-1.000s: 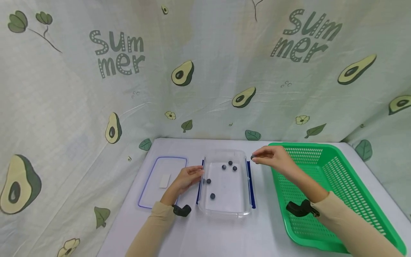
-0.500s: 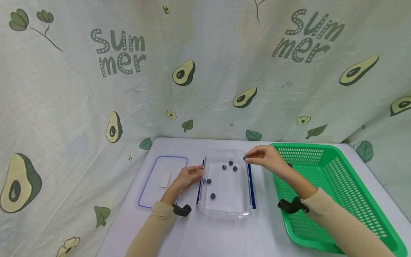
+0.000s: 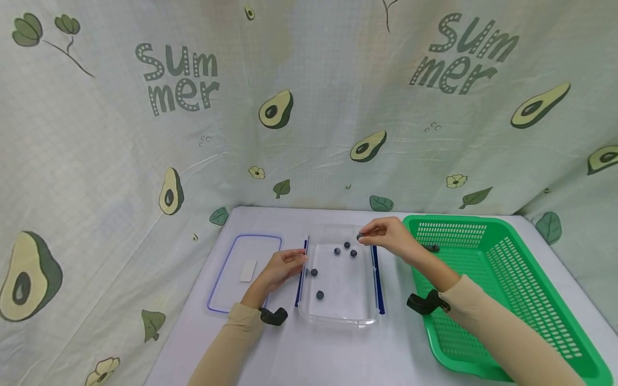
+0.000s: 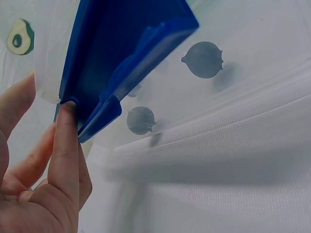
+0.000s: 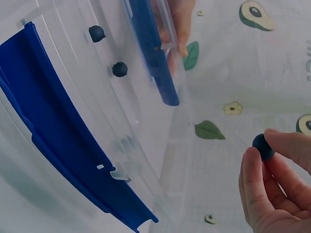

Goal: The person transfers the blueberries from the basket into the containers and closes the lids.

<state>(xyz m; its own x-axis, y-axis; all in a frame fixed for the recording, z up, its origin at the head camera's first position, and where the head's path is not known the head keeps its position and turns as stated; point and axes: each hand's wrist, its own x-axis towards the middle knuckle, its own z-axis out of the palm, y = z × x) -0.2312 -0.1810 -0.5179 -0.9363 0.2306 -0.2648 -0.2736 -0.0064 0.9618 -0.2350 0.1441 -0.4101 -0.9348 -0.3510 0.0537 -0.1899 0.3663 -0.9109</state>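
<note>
A clear plastic container (image 3: pixel 338 316) with blue side clips stands mid-table and holds several dark blueberries (image 3: pixel 337 250). My right hand (image 3: pixel 381 236) hovers over the container's far right corner, pinching one blueberry (image 3: pixel 359 237) (image 5: pixel 262 144) between thumb and fingertips. My left hand (image 3: pixel 285 265) rests against the container's left side, its fingers (image 4: pixel 65 145) touching the blue clip (image 4: pixel 121 63). Two berries (image 4: pixel 204 59) show through the clear wall in the left wrist view.
A green plastic basket (image 3: pixel 507 284) sits to the right, one dark berry (image 3: pixel 431 248) in it near the far left corner. The clear lid (image 3: pixel 243 271) with a blue rim lies left of the container. Avocado-print cloth walls the table's back and sides.
My right hand has carried the pinched blueberry leftward, from the basket's edge to above the container's far right corner. The left hand has stayed put.
</note>
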